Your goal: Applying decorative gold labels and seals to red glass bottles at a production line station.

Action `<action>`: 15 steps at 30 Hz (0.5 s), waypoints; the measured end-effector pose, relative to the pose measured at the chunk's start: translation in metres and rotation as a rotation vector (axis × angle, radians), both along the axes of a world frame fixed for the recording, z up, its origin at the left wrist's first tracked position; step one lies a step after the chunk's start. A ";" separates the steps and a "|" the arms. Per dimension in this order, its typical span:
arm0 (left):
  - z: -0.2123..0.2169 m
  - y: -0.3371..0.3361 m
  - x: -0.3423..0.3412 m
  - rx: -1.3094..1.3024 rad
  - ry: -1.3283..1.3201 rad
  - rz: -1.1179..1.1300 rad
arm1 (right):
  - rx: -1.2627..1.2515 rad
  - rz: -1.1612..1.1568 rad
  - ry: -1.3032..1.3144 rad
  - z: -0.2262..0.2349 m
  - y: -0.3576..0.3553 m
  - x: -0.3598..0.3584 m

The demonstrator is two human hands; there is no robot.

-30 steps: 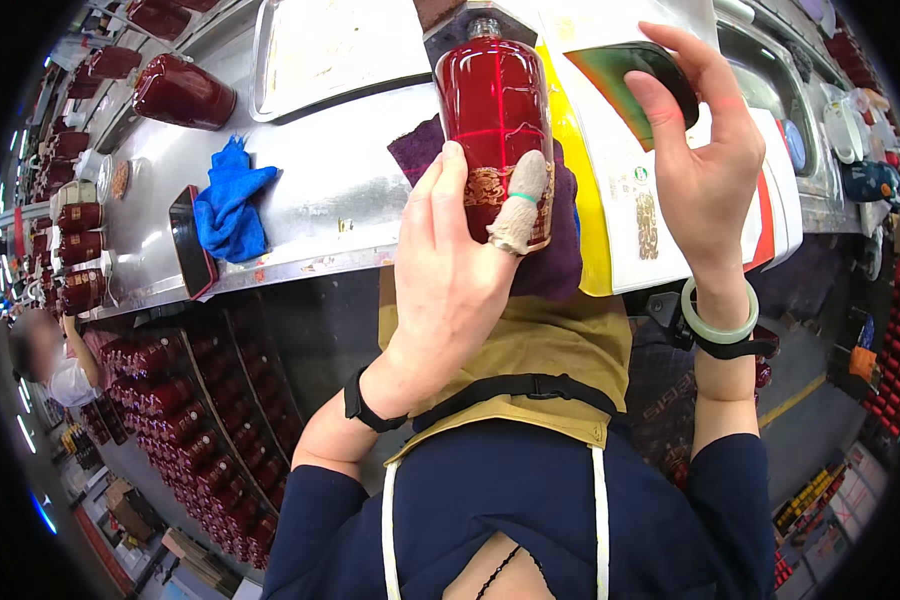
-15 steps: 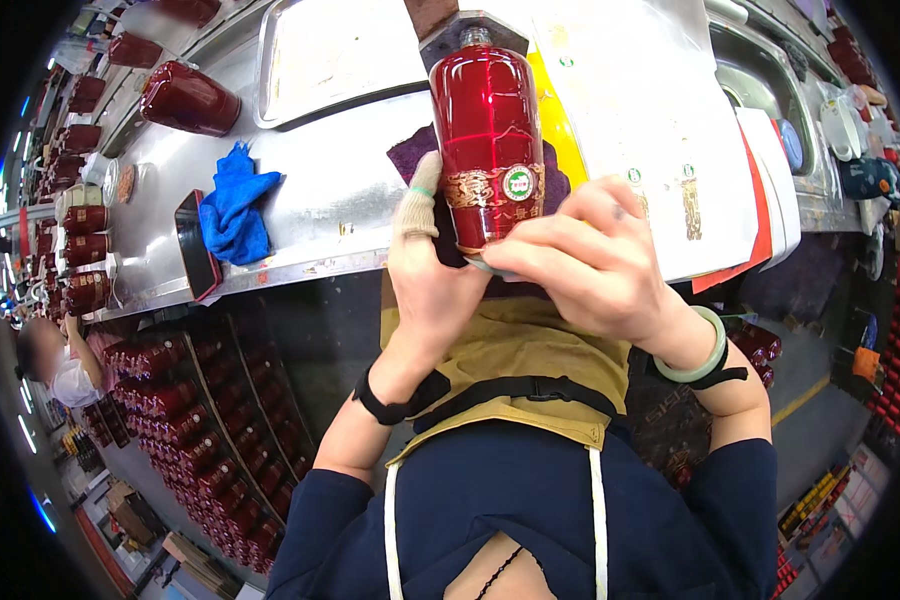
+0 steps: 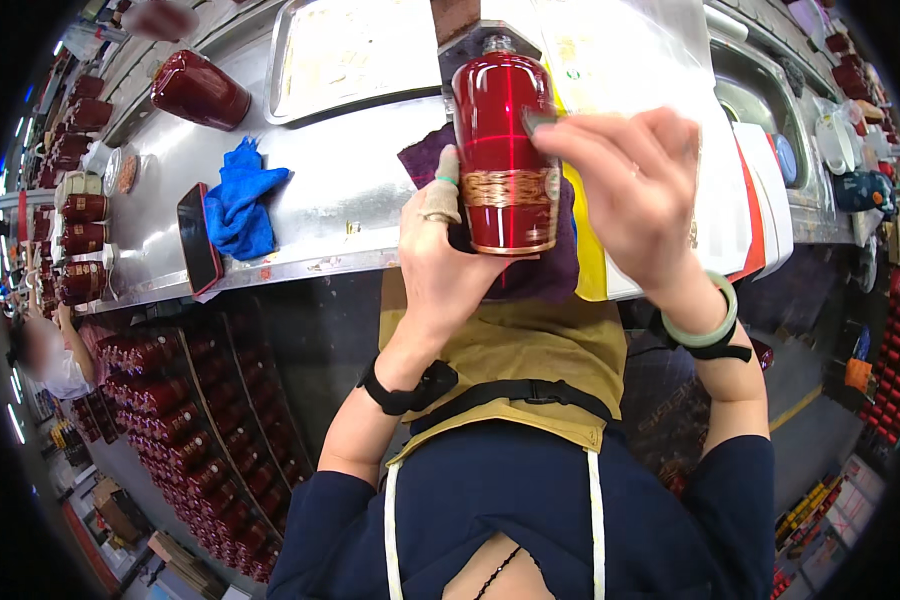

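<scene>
A glossy dark red glass bottle (image 3: 508,120) lies on the metal bench with its clear neck pointing away from me. A gold ornamental band (image 3: 510,188) runs around its lower part, and a bright red light cross falls on its side. My left hand (image 3: 435,240), fabric covers on some of its fingers, grips the bottle's left side and base. Beside the bottle's upper right side is my right hand (image 3: 630,180), blurred by motion. Its fingers pinch a small thin grey piece (image 3: 538,122), whose kind I cannot make out. A purple cloth (image 3: 427,160) lies under the bottle.
White sheets (image 3: 620,60) with gold decals lie at right, near a sink (image 3: 760,100). On the left are a metal tray (image 3: 355,60), another red bottle (image 3: 200,90), a blue cloth (image 3: 242,205) and a phone (image 3: 199,240). Racked bottles (image 3: 170,420) stand below; a person (image 3: 55,355) is farther left.
My right hand has moved from the bottle's base up to its upper right side. The bottle has turned, so its round green-and-white emblem now sits at the right edge.
</scene>
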State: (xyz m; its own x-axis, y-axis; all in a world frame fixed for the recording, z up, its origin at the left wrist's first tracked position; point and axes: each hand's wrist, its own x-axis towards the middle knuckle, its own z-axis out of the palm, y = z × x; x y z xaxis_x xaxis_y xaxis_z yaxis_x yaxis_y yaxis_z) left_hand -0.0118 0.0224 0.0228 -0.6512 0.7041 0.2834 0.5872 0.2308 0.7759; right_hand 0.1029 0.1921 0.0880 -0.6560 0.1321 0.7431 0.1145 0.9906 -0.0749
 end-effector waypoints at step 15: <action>0.009 -0.005 0.001 0.195 0.202 -0.014 | -0.036 0.004 -0.012 0.005 -0.013 -0.002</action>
State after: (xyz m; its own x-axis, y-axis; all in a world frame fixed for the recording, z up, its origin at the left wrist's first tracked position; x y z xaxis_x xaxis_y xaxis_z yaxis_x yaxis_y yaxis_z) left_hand -0.0110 0.0178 0.0319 -0.5581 0.6321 0.5376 0.7365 0.0789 0.6719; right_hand 0.1008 0.1789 0.0930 -0.6659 0.1553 0.7297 0.1113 0.9878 -0.1087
